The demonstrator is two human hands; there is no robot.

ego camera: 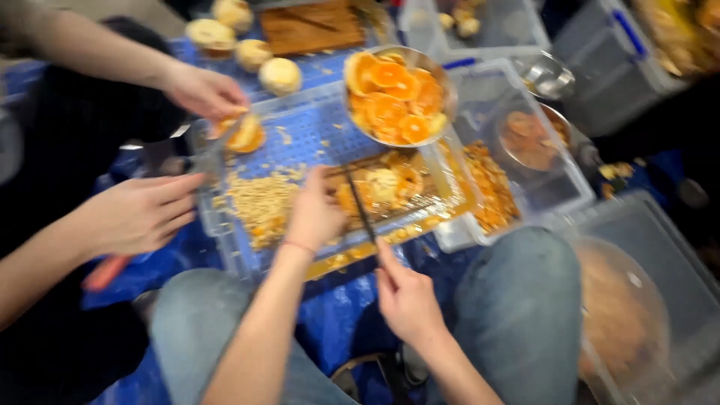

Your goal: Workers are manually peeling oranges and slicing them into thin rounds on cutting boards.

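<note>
Our right hand holds a dark knife, fingers wrapped around its handle; our left hand presses peeled fruit on the blue crate, fingers curled.

Knife: thin dark blade, runs roughly 11-to-5 o'clock, tip up near the board's far edge, handle end toward the lower hand. Blurred, edge detail not readable.

Peeled orange: pale yellow-orange lump, pith partly on, sitting on the wooden cutting board just at 2 o'clock of the blade's midpoint, loose peel around it.

Board: lies flat across a blue perforated crate, long axis about 8-to-2 o'clock, wet with juice and scraps.
</note>
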